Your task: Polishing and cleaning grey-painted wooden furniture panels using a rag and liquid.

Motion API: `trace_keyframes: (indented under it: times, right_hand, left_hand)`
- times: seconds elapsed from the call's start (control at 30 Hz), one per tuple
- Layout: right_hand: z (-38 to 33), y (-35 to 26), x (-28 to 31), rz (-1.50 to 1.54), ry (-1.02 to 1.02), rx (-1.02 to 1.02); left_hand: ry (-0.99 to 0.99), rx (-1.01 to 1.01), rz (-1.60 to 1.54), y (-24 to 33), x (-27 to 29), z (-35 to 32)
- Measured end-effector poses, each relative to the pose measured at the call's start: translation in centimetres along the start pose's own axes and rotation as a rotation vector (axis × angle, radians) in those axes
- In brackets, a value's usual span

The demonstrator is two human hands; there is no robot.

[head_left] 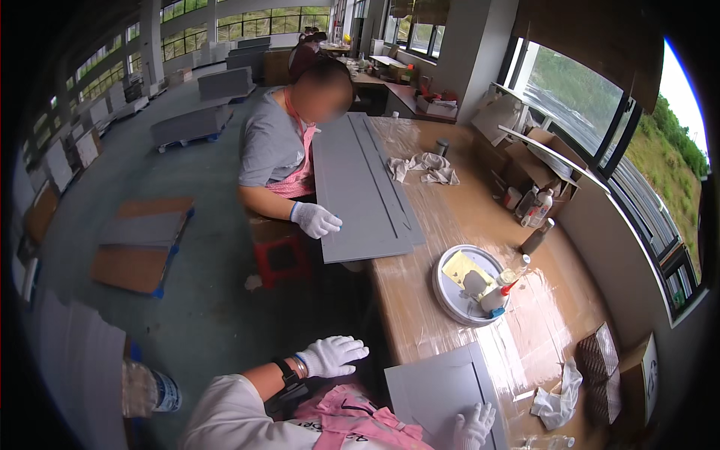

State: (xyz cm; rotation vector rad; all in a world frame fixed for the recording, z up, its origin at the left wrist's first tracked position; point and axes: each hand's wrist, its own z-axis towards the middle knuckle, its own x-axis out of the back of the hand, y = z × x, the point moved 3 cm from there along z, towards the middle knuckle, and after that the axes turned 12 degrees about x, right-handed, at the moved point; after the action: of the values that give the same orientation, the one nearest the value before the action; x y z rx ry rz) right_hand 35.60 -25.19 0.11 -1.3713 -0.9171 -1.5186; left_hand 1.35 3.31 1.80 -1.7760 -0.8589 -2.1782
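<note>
Gloved hands and grey panels at a long wooden table

Pink apron [352,420] lies nearest, low in the view, over the wearer's white sleeve.
Right hand [474,426], white-gloved, rests flat with fingers spread on the near grey panel [439,386]; it presses the panel's lower right part and grips nothing.
Left hand [331,355], white-gloved, hangs open in the air left of that panel, fingers loosely apart, holding nothing, off the table edge; a dark watch sits on its wrist.
Near grey panel lies flat on the table [480,225], at its near end, a raised strip running along it.
White round tray [450,289] sits just beyond the panel, holding a yellow pad, a small bottle with red cap and a grey lump.
White rag [555,401] lies crumpled right of the panel.
Second grey panel [360,187], long, lies farther up the table; a co-worker's gloved hand [315,220] rests on its near left edge.
Crumpled cloth [424,166] lies beside it.
Red stool [281,259] stands under the co-worker.
</note>
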Motion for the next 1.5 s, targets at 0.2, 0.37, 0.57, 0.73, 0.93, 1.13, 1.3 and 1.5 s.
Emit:
trace_keyframes:
  times: [0.2,0.37,0.57,0.73,0.93,1.13,1.3,1.5]
  right_hand:
    - [-1.2,0.8,-1.4,-0.058,-0.067,-0.044]
    - [-1.6,1.1,-2.6,0.182,-0.195,-0.173]
    - [-1.6,2.0,-2.8,0.151,-0.197,-0.169]
    - [-3.4,3.8,-1.6,0.212,-0.075,-0.307]
    - [-10.0,6.9,-0.3,0.212,-0.209,-0.695]
    - [-19.3,11.3,1.0,0.136,-0.247,-0.872]
    - [-28.4,16.8,1.5,0.172,-0.265,-1.052]
    - [-44.6,19.0,2.8,0.146,-0.255,-1.306]
  left_hand:
    - [-0.027,-0.046,-0.031,0.9,-0.5,1.3]
    - [-0.006,-0.067,0.001,1.4,-0.4,2.1]
    - [-0.038,-0.186,0.029,3.1,-0.7,4.5]
    - [-0.160,-0.336,0.075,6.5,-2.8,6.8]
    - [-0.284,-0.560,0.108,10.9,-6.0,7.8]
    - [-0.360,-0.690,0.087,16.3,-8.2,6.4]
    - [-0.375,-0.737,0.063,23.0,-10.1,3.9]
    - [-0.418,-0.748,0.083,29.7,-13.4,0.1]
